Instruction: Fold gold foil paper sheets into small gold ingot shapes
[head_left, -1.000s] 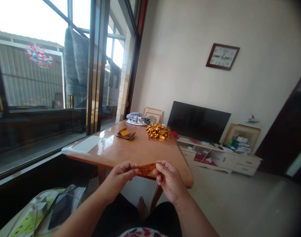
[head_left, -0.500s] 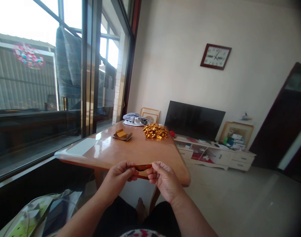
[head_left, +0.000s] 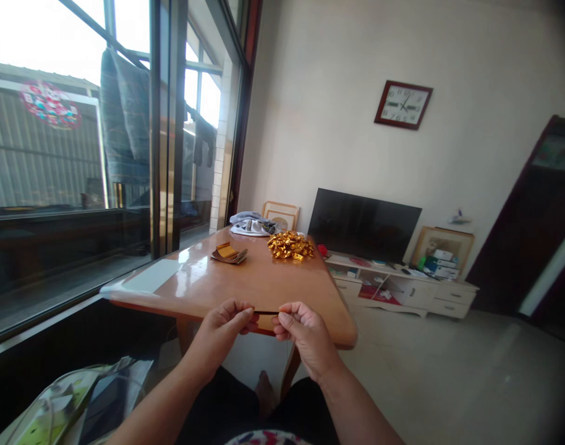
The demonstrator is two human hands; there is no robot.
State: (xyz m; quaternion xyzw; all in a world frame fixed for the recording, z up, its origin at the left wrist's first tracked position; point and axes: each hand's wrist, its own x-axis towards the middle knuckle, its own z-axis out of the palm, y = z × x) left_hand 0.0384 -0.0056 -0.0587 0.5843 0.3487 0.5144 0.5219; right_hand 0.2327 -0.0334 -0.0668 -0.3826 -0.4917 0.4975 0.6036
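Between my two hands a thin folded strip of gold paper is stretched level, seen nearly edge-on as a dark line. My left hand pinches one end with thumb and fingertips. The other end is pinched the same way in my right hand. Both hands are above the near edge of the wooden table. Farther back on it lies a stack of gold paper sheets. A heap of shiny folded gold paper pieces is to the right of the stack.
A white sheet lies at the table's left edge beside the window. Folded cloth sits at the far end. Behind stand a television and a white cabinet. A power strip is low at left.
The gold paper, which bowed open between my hands before, is now a thin straight line. My right hand has shifted slightly left, closer to my left hand.
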